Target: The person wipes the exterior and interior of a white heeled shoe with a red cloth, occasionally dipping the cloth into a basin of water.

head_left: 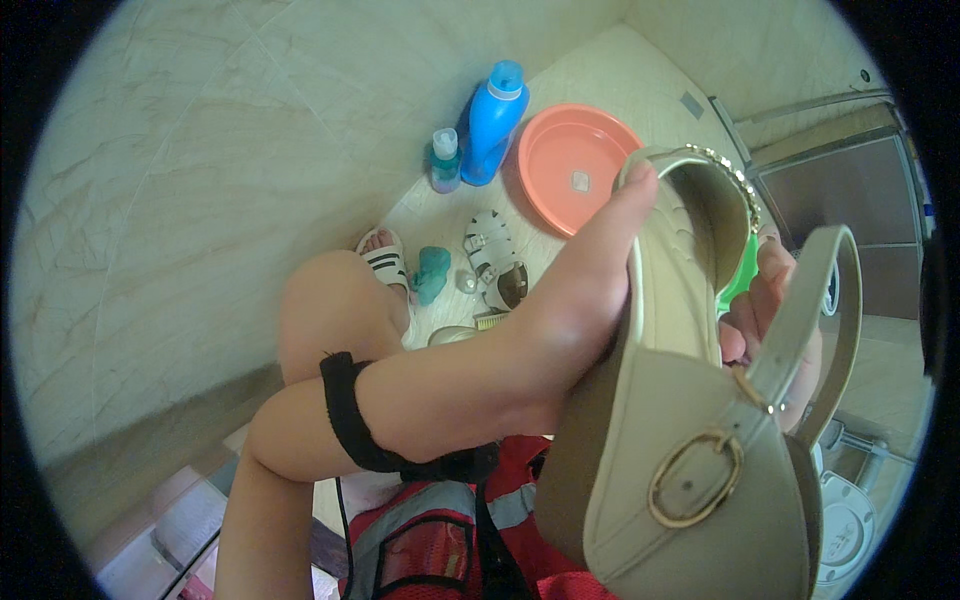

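Observation:
A beige sandal (pixel 680 430) with a gold buckle and a studded front strap fills the lower right, held up close to the camera. My left hand (pixel 570 300) grips its left edge, thumb tip reaching up to the toe end. My right hand (pixel 765 300) holds it from behind on the right, mostly hidden by the sole and the ankle strap. A black band sits around my left wrist.
On the tiled floor below lie a coral basin (pixel 575 165), a blue bottle (pixel 492 120), a small clear bottle (pixel 445 160), a teal cloth (pixel 432 272), a white sandal (pixel 495 258) and a small brush (pixel 490 320). My foot in a striped slipper (pixel 385 262) rests near my knee. A dark door stands right.

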`<control>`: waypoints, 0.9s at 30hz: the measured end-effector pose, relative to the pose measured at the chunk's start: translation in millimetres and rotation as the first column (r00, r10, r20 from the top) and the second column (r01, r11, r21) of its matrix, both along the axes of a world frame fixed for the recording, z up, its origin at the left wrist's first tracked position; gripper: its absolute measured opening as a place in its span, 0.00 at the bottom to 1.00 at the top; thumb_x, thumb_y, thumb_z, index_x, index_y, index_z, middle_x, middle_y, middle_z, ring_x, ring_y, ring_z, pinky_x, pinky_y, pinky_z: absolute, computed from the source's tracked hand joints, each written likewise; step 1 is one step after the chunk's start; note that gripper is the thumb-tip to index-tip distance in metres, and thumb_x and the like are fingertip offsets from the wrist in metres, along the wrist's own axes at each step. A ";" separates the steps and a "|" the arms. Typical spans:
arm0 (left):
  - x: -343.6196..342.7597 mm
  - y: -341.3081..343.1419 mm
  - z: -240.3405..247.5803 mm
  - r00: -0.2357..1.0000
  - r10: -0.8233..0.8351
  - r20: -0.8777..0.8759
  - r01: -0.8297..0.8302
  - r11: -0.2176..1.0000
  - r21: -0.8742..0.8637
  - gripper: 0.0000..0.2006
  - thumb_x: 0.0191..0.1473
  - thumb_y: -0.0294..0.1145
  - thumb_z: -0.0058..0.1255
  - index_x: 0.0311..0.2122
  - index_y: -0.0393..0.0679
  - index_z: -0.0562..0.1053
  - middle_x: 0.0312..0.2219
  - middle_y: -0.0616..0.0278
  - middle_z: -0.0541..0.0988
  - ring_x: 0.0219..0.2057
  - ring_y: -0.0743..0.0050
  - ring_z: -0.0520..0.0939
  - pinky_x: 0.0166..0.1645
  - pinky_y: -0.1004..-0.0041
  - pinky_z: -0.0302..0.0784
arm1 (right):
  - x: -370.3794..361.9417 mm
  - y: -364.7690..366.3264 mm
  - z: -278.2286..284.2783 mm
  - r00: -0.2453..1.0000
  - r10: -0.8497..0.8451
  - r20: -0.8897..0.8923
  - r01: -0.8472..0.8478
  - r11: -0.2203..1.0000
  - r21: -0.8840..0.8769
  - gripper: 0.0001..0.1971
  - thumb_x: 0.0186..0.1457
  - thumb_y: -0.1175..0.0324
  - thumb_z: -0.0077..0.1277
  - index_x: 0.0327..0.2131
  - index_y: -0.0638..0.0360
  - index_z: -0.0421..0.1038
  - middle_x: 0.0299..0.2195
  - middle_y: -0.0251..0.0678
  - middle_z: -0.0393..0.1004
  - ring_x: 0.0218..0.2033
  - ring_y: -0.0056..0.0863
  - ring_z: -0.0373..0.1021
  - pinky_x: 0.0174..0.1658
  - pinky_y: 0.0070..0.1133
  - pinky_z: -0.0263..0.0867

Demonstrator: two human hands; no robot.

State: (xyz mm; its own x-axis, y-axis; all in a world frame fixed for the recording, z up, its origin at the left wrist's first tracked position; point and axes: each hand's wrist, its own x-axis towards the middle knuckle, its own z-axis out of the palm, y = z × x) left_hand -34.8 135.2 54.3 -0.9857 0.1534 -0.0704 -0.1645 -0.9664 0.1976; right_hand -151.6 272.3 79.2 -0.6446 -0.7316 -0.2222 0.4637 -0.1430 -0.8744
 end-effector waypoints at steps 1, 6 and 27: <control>0.4 0.3 1.6 1.000 0.028 -0.014 -0.028 1.000 0.013 0.31 0.57 0.60 0.23 0.40 0.40 0.67 0.30 0.59 0.76 0.26 0.74 0.76 0.33 0.75 0.73 | -8.3 5.5 -4.9 1.000 0.023 0.008 -0.023 1.000 0.019 0.09 0.55 0.66 0.43 0.31 0.63 0.64 0.04 0.20 0.49 0.04 0.12 0.50 0.07 0.13 0.53; 1.9 2.8 9.0 0.998 0.055 0.016 -0.056 0.988 0.142 0.30 0.57 0.60 0.23 0.38 0.41 0.67 0.28 0.60 0.75 0.23 0.73 0.74 0.30 0.76 0.72 | -17.2 2.7 -5.1 0.991 0.135 -0.019 -0.135 0.991 0.024 0.08 0.59 0.66 0.38 0.36 0.62 0.62 0.05 0.19 0.48 0.05 0.09 0.41 0.09 0.12 0.43; 7.1 -1.8 4.1 0.994 0.019 0.110 -0.014 0.999 -0.050 0.36 0.56 0.63 0.17 0.48 0.39 0.65 0.31 0.50 0.76 0.30 0.49 0.78 0.39 0.59 0.74 | -22.7 2.9 -14.7 0.985 0.168 0.042 -0.150 0.949 -0.276 0.16 0.64 0.61 0.27 0.39 0.66 0.60 0.10 0.24 0.51 0.10 0.14 0.44 0.13 0.13 0.44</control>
